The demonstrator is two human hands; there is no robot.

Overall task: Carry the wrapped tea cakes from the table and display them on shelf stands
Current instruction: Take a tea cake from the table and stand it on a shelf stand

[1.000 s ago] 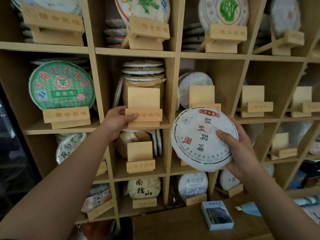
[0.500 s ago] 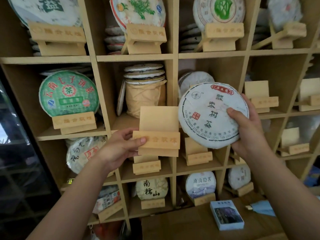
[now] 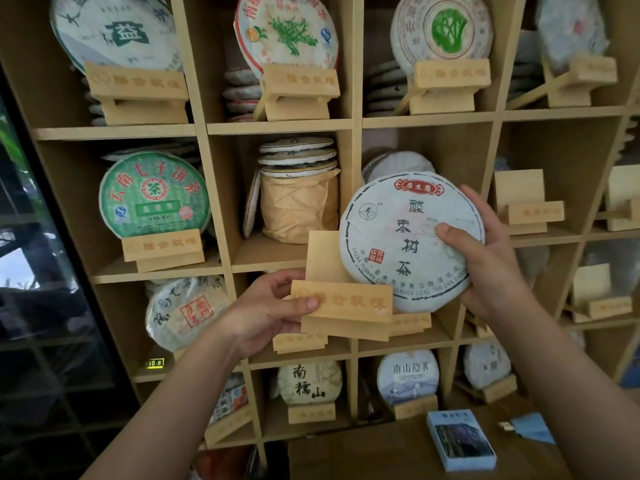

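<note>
Around the tall tan wooden shelf grid point(image 3: 353, 237), several stands were already filled, others bare, while before its centre a round white paper-wrapped tea cake point(image 3: 401, 237) was gripped by the right hand point(image 3: 491, 268) and lowered behind a small tan wooden stand point(image 3: 343, 303) pinched in the left hand point(image 3: 266, 313), not yet shelved.

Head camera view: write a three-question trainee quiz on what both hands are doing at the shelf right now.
1. True or false: the left hand holds the pale wooden display stand out in front of the wooden shelf unit.
2. What does the right hand grip?
A. the tan paper-wrapped stack
B. the round white paper-wrapped tea cake with a red label
C. the small blue box
3. Fill in: the white cake's lower edge sits behind the stand's front ____.

Key: 1 true; 2 B; 3 bar (lip).
</note>
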